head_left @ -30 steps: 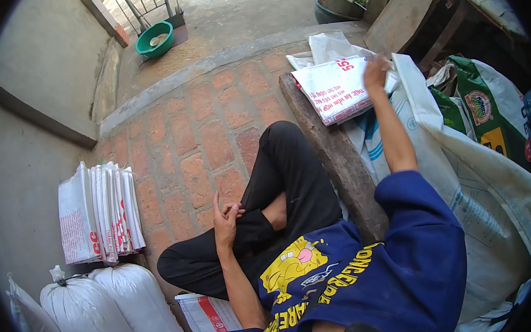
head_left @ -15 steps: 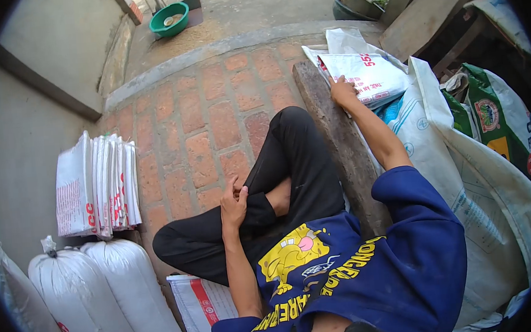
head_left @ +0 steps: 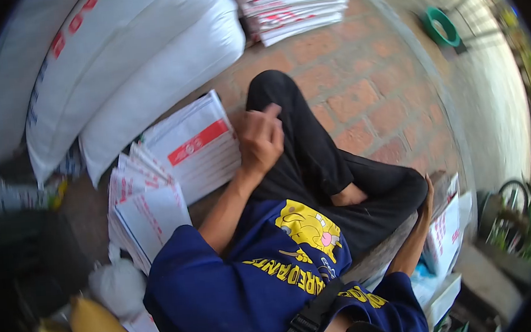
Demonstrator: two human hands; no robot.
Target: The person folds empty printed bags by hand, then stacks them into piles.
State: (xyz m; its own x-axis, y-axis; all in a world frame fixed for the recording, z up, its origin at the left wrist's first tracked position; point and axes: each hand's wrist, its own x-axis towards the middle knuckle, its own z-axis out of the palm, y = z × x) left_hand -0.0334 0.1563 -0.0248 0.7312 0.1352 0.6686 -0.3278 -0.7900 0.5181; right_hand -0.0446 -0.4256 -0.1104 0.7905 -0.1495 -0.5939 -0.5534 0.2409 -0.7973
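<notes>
My left hand (head_left: 261, 140) is raised over my bent left leg, a little smeared by motion. Its fingers are loosely bent and apart, with nothing seen in them. Just beside it lies a folded white sack (head_left: 197, 168) with a red band, and more folded sacks (head_left: 151, 222) are fanned out closer to my body. My right hand (head_left: 429, 197) rests along the outside of my right knee, fingers stretched out, near a wooden plank (head_left: 378, 249). Beyond that hand is a white printed sack (head_left: 443, 233).
Full white sacks (head_left: 152, 69) stand at the upper left. A stack of folded sacks (head_left: 297, 10) sits by the wall. Yellow filled bags (head_left: 107, 331) are at the lower left. A green basin (head_left: 442, 27) stands beyond the brick floor (head_left: 353, 101).
My view has swung left, bringing the fanned folded sacks into sight. My left hand has lifted off my leg towards them. My right hand has left the printed sack and come to my knee.
</notes>
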